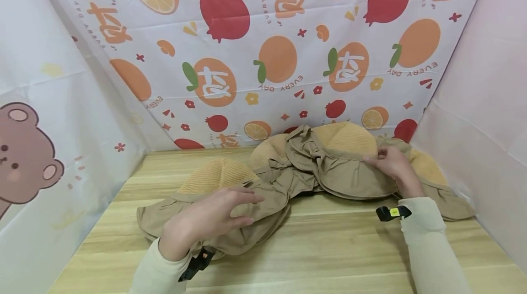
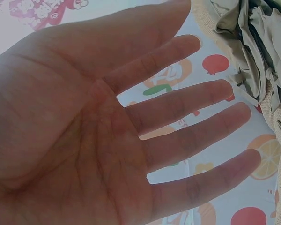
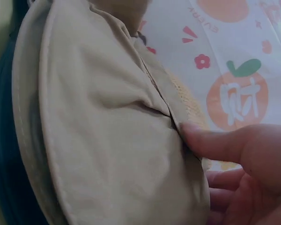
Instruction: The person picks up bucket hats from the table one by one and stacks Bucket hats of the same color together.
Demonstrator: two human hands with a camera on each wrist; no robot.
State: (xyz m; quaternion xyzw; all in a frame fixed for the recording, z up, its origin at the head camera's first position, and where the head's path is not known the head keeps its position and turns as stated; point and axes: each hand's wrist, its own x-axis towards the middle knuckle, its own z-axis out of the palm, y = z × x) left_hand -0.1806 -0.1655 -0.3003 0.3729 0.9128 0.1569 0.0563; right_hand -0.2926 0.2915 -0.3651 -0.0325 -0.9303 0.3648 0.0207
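Several sun hats with yellow woven crowns and khaki cloth brims lie in a row on the table. My left hand (image 1: 214,214) hovers over the brim of the leftmost sun hat (image 1: 220,176); its fingers are extended and spread, and the palm (image 2: 84,140) holds nothing. At the right, my right hand (image 1: 393,163) pinches the sun hat with a knotted bow (image 1: 350,141) where crown meets brim. In the right wrist view the thumb (image 3: 215,143) presses that seam, and the other fingers are partly hidden behind the brim (image 3: 117,140).
Another sun hat (image 1: 269,150) sits between these two, its brim overlapped by its neighbours. One more sun hat (image 1: 428,168) lies at the far right against the side curtain (image 1: 486,102). A fruit-printed curtain (image 1: 247,15) closes off the back of the wooden table (image 1: 329,248).
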